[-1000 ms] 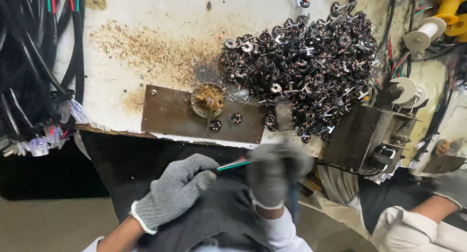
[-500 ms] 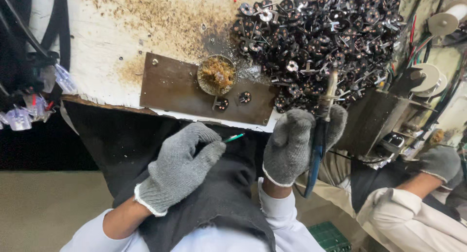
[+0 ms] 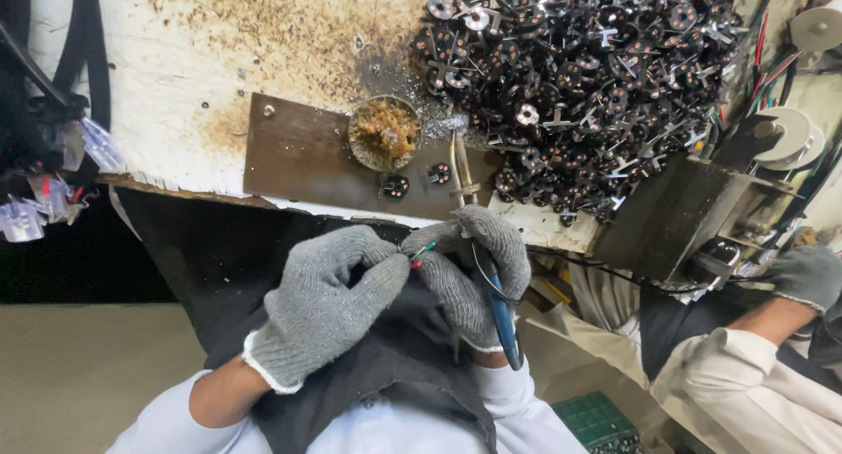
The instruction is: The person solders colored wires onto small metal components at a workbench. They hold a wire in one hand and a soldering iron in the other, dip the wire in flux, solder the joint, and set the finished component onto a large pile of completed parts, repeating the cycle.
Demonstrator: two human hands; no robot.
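**A:** Head view, looking straight down. What's the left hand (image 3: 329, 305) doing?

**B:** Grey knit glove, fingers curled in, thumb and forefinger pinched on the thin wires (image 3: 419, 252) with green and red ends, just below the bench edge.

**A:** And the right hand (image 3: 469, 265)?

**B:** Gloved too, closed around the soldering iron (image 3: 491, 287). The blue handle runs down past the wrist, the metal tip points up over the brown plate (image 3: 298, 156). Its fingertips meet the left hand's at the wires.

**A:** What's around them?

**B:** A round tin (image 3: 384, 134) of brownish stuff sits on the plate, two small black discs (image 3: 395, 186) just below it. A big heap of black parts (image 3: 596, 77) fills the bench to the right. Another person's gloved hand (image 3: 807, 274) shows at the far right, well apart.
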